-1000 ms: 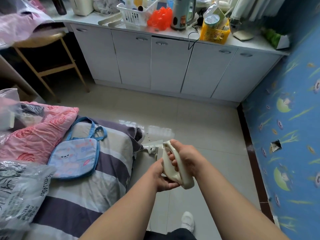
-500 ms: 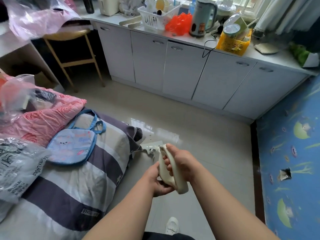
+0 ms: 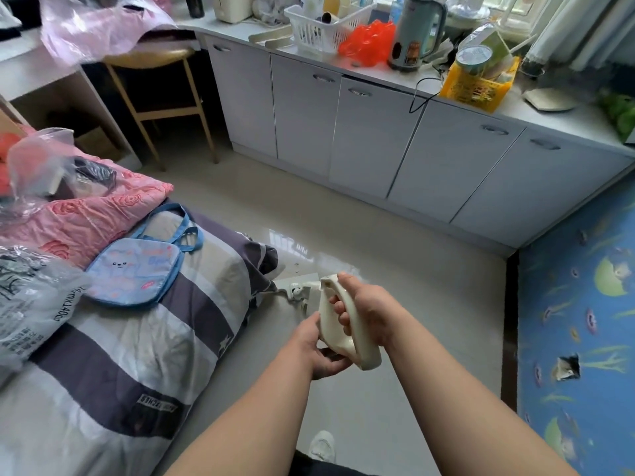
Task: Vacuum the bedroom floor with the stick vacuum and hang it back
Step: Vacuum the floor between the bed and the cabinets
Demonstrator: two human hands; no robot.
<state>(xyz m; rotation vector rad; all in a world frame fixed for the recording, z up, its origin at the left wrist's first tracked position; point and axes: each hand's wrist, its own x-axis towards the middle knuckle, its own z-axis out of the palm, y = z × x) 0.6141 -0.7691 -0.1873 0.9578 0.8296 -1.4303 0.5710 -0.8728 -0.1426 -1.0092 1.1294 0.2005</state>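
I hold the cream stick vacuum by its looped handle point(image 3: 355, 333) over the pale tiled floor point(image 3: 395, 269). My right hand point(image 3: 369, 309) grips the handle from the right, fingers curled through the loop. My left hand point(image 3: 321, 350) wraps the handle's lower left side from below. The vacuum's white floor head point(image 3: 297, 286) lies on the tiles beside the corner of the bed point(image 3: 192, 304); the tube between is hidden behind the handle and hands.
The striped bed with a pink quilt point(image 3: 89, 214), blue bag point(image 3: 137, 269) and plastic bags fills the left. Grey cabinets point(image 3: 371, 132) with a cluttered counter run across the back. A wooden stool point(image 3: 161, 87) stands back left. A blue patterned wall point(image 3: 580, 321) bounds the right. My white shoe point(image 3: 323, 444) shows below.
The view has tilted up and left, showing more of the counter and stool. Both hands keep the same grip on the handle, and the floor head stays by the bed corner.
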